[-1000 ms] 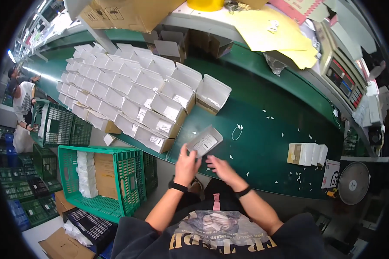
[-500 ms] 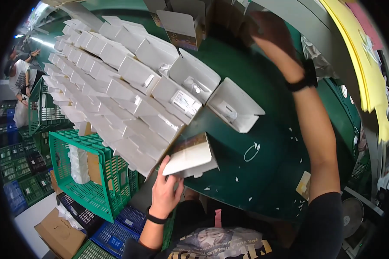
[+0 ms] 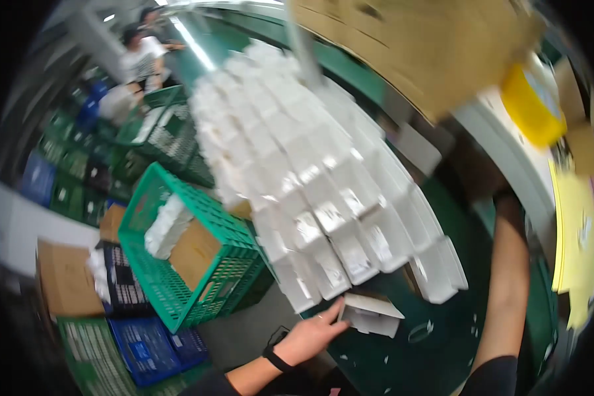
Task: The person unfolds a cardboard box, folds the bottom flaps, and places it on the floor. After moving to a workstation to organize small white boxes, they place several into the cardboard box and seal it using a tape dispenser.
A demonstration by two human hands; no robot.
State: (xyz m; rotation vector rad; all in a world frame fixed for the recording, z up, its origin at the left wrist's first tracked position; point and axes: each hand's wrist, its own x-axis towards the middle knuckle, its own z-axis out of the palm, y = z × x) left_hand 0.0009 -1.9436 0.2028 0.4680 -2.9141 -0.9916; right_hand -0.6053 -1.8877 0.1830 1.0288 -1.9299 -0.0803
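Note:
My left hand rests at the near edge of the green table, its fingers holding a small open white carton that lies on the table. My right arm stretches far across the table towards the back; its hand is hidden behind the rows of cartons and a brown cardboard box. Many open white cartons stand in tight rows on the table just beyond the held one. The picture is blurred by motion.
A green plastic crate holding cardboard and white stock stands left of the table, with blue and black crates below it. A yellow container and yellow sheets sit at right. Another person works at the far left.
My view has swung left and upward. My left hand still holds the white carton at the table edge; my right arm stays stretched to the back.

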